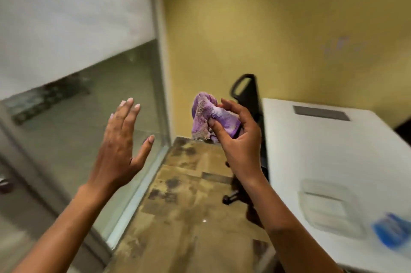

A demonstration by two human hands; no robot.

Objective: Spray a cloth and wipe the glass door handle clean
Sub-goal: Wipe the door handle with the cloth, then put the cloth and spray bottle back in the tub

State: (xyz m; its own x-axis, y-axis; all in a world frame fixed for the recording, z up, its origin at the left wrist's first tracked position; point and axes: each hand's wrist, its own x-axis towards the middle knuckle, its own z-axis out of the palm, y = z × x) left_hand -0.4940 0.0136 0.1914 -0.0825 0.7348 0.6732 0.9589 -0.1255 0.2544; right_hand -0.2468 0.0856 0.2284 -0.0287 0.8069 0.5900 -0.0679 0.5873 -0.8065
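Observation:
A crumpled purple cloth (209,114) is bunched in my right hand (236,137), held up at chest height in the middle of the view, fingers curled around it. My left hand (121,139) is raised beside it, palm forward, fingers spread, holding nothing, in front of the glass panel (93,103). A small metal fitting (4,183) shows at the far left edge on the glass door frame; the picture is blurred and I cannot tell whether it is the handle. No spray bottle is clearly visible.
A white table (333,152) stands on the right with a clear plastic container (329,206) and a blurred blue object (391,230) on it. A black chair (246,92) stands behind it against the yellow wall (266,27). Worn brown floor (189,206) lies below.

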